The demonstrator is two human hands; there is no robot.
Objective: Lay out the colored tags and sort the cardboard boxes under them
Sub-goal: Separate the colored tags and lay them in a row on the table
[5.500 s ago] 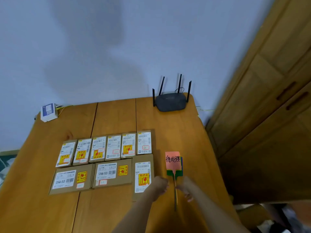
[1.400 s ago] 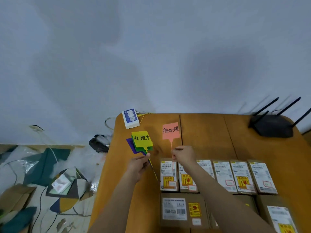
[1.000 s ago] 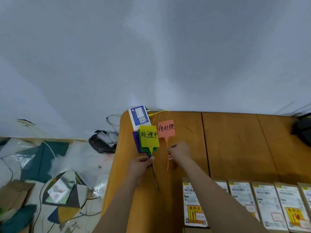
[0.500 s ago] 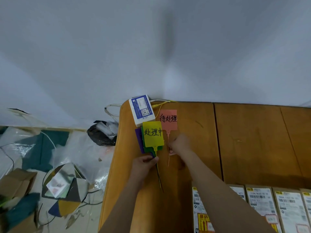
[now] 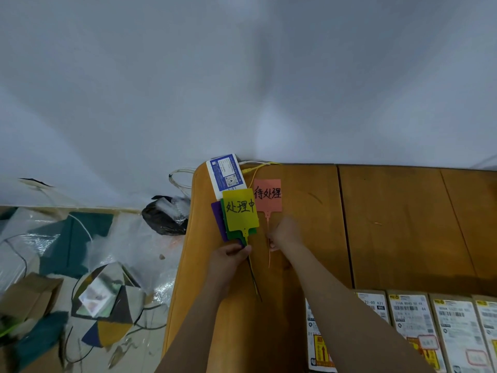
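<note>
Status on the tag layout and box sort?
Done: pink tag lies on the table, right hand at its stem. In hand: left hand holds the yellow tag stacked over green and purple ones. Left: those tags, then the cardboard boxes.

Bare wooden worktop [image 5: 390,224] right of right hand [image 5: 285,234]: clear. Ahead of left hand [image 5: 228,258]: white-and-blue rectangular device [image 5: 224,175] blocks.

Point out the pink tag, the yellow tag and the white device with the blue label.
pink tag [image 5: 267,195], head view, on its written face
yellow tag [image 5: 240,210], head view, on its written face
white device [image 5: 227,173], head view, on its blue label
</note>
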